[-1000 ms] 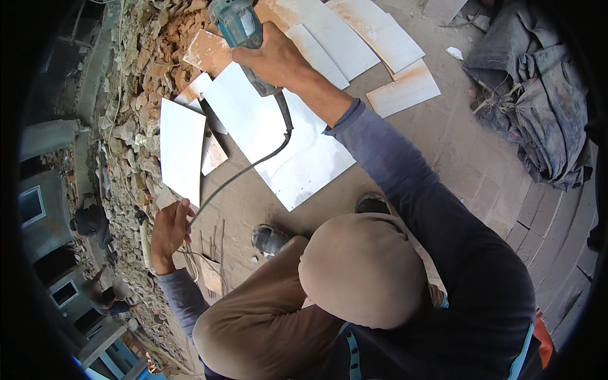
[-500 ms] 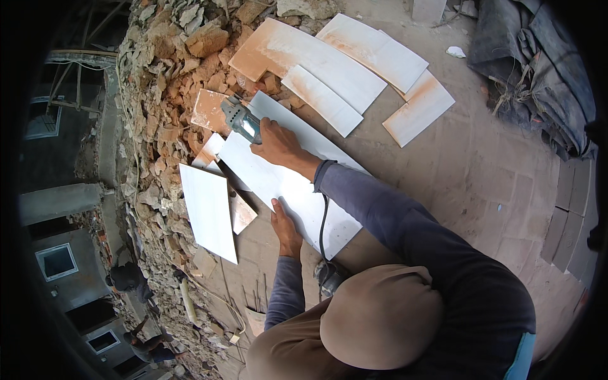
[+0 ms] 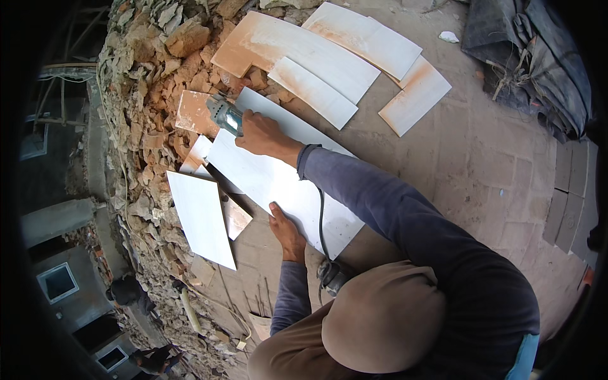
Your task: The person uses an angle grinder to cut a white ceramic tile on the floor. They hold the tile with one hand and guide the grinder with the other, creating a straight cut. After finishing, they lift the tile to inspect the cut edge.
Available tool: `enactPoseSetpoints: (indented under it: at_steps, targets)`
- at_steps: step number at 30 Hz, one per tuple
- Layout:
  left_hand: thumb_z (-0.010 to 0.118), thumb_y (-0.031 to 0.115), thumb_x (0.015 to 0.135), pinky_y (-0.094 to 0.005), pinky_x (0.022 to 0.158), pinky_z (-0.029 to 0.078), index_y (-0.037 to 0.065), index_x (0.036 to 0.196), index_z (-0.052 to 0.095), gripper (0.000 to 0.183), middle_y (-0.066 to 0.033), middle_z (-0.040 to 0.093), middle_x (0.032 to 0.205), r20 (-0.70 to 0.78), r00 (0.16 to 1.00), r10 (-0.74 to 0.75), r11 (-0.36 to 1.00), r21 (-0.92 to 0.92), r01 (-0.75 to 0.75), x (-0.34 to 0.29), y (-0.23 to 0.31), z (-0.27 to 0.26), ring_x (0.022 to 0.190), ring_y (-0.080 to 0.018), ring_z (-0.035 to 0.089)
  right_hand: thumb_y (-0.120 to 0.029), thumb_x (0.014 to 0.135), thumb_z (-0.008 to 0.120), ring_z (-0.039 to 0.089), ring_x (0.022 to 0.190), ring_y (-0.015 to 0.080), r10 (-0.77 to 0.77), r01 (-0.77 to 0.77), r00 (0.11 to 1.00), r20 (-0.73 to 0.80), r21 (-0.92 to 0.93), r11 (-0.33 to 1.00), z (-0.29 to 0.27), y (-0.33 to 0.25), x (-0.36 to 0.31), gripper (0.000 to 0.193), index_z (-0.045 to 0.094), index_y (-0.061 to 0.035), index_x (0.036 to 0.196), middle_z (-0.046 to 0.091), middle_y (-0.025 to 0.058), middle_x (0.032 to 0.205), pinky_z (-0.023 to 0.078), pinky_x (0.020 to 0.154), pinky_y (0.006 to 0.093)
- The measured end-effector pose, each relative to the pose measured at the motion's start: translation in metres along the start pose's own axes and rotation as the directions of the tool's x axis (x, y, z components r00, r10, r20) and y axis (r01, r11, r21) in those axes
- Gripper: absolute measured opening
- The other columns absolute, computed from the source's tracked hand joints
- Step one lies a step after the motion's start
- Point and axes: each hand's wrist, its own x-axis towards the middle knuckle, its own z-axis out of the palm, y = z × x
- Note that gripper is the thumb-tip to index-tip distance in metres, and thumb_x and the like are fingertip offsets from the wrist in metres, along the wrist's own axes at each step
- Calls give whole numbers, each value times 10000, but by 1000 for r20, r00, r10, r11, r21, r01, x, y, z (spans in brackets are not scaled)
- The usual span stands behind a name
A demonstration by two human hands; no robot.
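Note:
A large white tile (image 3: pixel 278 183) lies flat on the paved ground in front of me. My right hand (image 3: pixel 263 136) grips a teal and grey angle grinder (image 3: pixel 225 117) at the tile's far left end. The grinder's black cord (image 3: pixel 321 215) runs back across the tile toward my body. My left hand (image 3: pixel 285 231) rests palm down on the tile's near edge. A second white tile (image 3: pixel 202 218) lies just left of the big one, beside small orange-backed offcuts (image 3: pixel 235 218).
A pile of broken brick and tile rubble (image 3: pixel 152 63) borders the left side. Several orange-dusted tiles (image 3: pixel 316 57) lie beyond the grinder. Dark crumpled sheeting (image 3: pixel 532 57) is heaped at the top right, and stacked grey pavers (image 3: pixel 567 196) stand at the right.
My right hand has brought the grinder down from farther away to the far end of the white tile. My left hand has moved from the ground at the left onto the tile's near edge.

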Motion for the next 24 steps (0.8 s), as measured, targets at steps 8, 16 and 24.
enactPoseSetpoints:
  at_steps: [8,16,24]
  targets:
    - [437,494,1142,-365,1091,461,-59,1481,482,651,-145,606,1388,7,1000,-24,1000,10,24,0,-2,-2,1248,-247,588,-255,834,747,716,1010,488,-29,29,1000,1,-4,1000,-1,-2,0,542,560,139,1155,699,350,1071,590,903,530]
    - [467,468,1143,-356,1040,485,-43,1395,560,578,-113,644,1291,-25,1000,-1,1000,-17,0,-1,0,2,1172,-210,605,-294,854,745,712,1016,497,-24,24,1000,11,-5,1000,-2,-1,2,584,545,163,1156,695,360,1068,588,886,531]
    - [434,480,1146,-360,1082,464,-54,1467,503,626,-140,614,1367,6,1000,6,1000,23,-6,-1,0,-1,1227,-241,591,-294,850,757,712,1017,504,-3,4,999,41,-19,1000,-1,-1,4,595,544,164,1164,696,365,1071,586,894,532]
